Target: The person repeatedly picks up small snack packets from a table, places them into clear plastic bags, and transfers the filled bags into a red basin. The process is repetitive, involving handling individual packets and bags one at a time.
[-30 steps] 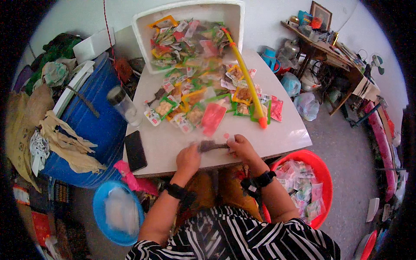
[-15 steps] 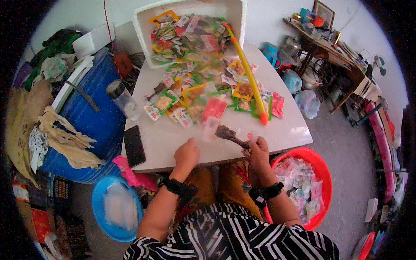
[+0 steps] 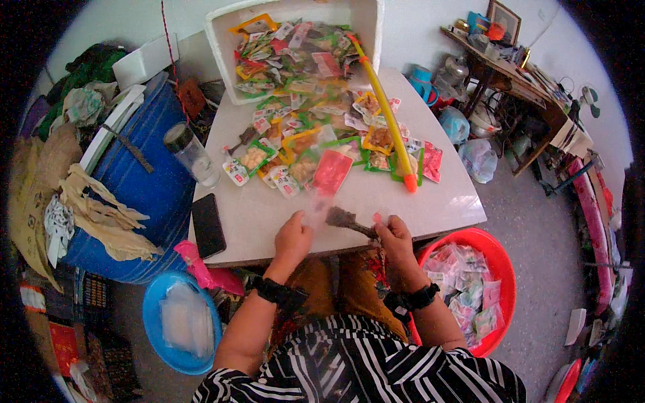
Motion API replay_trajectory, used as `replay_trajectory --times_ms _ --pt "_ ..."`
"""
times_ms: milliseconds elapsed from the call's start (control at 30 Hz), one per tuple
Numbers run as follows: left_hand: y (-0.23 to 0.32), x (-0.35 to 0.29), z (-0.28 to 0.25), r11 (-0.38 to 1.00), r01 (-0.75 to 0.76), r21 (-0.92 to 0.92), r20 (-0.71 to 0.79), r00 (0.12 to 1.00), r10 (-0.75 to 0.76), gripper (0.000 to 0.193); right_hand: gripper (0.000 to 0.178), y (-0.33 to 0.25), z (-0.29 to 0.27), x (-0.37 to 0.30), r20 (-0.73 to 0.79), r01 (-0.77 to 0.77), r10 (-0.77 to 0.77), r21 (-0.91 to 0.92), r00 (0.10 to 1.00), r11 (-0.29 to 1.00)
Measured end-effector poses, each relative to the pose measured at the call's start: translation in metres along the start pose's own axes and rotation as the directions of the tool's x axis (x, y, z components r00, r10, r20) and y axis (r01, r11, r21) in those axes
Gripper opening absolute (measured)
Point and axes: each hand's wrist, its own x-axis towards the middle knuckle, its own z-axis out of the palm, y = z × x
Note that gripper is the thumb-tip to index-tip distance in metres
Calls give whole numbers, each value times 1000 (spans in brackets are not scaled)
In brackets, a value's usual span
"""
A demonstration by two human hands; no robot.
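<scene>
My left hand (image 3: 293, 240), fingers closed, is over the front of the white table (image 3: 437, 213). It grips a clear plastic bag (image 3: 317, 207), whose outline is faint. To its right, my right hand (image 3: 396, 240) pinches the narrow end of a dark brown piece (image 3: 342, 218), broad at the other end, rather like a drumstick. The broad end points left, close to the bag's opening. A small pink round spot (image 3: 377, 218) shows by my right fingertips. Just beyond my hands lies a red packet (image 3: 332, 172) at the front of a pile of colourful snack packets (image 3: 306, 144).
A tipped white foam box (image 3: 227, 67) spills packets onto the table. A yellow tube (image 3: 388, 114) with orange ends lies across them. A phone (image 3: 208, 225) and a clear bottle (image 3: 195, 158) are at left. Below stand a blue basin (image 3: 149, 336) of clear bags and a red basin (image 3: 508, 295) of filled packets.
My right hand has shifted slightly left, bringing the dark brown piece nearer my left hand. My left hand has risen a little, and the clear bag has moved slightly left and nearer me.
</scene>
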Motion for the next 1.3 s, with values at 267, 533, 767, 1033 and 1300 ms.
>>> replay_trajectory --times_ms 267,533,767,1033,1300 --pt "10 -13 10 972 -224 68 -100 968 230 28 24 8 21 18 107 -154 146 65 983 986" --pt "20 -16 7 963 -214 165 16 977 214 30 30 -5 48 31 277 -219 265 -186 923 958" --pt "15 -19 11 950 -244 193 63 970 236 31 26 28 43 49 379 18 48 -170 924 985" --pt "27 -11 -13 958 -287 17 224 935 276 30 9 30 58 45 356 -228 163 149 920 962" --pt "15 97 -64 930 -365 35 -91 926 367 23 9 34 30 46 107 172 -148 -276 983 946"
